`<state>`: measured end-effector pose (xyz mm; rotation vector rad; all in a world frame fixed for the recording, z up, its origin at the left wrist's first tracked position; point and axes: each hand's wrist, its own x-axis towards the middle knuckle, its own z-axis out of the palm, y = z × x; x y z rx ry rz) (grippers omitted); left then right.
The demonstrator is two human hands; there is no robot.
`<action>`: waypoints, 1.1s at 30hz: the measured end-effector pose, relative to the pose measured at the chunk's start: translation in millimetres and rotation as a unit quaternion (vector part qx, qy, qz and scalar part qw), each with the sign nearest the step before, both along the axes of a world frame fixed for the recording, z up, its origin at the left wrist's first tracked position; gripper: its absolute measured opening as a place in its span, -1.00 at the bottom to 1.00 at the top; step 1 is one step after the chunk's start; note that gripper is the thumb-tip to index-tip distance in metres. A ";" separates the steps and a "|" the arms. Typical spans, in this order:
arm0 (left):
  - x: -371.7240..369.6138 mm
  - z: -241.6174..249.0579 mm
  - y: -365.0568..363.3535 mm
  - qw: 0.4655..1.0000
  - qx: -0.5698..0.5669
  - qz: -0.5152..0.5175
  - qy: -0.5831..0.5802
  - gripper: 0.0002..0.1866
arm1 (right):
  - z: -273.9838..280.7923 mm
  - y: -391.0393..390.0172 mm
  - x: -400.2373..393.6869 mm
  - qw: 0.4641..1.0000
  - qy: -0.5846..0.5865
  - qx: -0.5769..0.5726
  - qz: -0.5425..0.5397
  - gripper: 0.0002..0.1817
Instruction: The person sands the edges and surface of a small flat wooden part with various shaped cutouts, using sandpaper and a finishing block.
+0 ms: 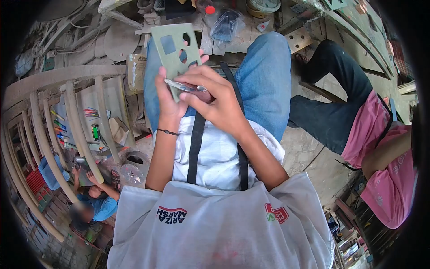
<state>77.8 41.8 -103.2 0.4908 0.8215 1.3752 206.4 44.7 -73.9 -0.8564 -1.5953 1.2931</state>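
Note:
My left hand (pixel 169 99) is wrapped round the lower part of a flat, pale green panel (pixel 166 59) with square and rounded cut-outs, held up over my lap. Fingertips of that hand show behind the panel's right edge. In my right hand (pixel 220 93) is a folded piece of sandpaper (pixel 200 95), brown with a pale, ragged edge, pinched between thumb and fingers. The sandpaper overlaps the panel's bottom end in this view, and my right fingers partly hide that end.
A curved wooden slatted frame (pixel 71 116) stands at my left, with a person (pixel 101 204) in blue beyond it. Another person (pixel 380 148) in pink sits at my right. Ahead, a plastic bag (pixel 225 29) and a red cap (pixel 210 10) lie on wooden boards.

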 end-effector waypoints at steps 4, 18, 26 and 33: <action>-0.5 11.8 1.3 1.000 0.009 -0.007 -0.026 -0.08 | 10.0 5.3 12.2 0.995 0.029 -0.095 -0.031 -0.62; -0.5 13.5 3.1 0.996 -0.053 -0.022 -0.075 -0.05 | -8.3 6.9 7.6 0.992 -0.111 0.050 -0.028 -0.49; -7.4 5.7 3.5 0.990 -0.074 -0.031 -0.113 -0.11 | -17.5 -2.2 3.3 0.989 -0.144 0.034 -0.031 -0.57; -6.1 0.9 3.3 0.992 -0.097 -0.025 -0.076 -0.17 | -21.4 -6.4 -1.3 0.983 -0.171 0.051 -0.039 -0.58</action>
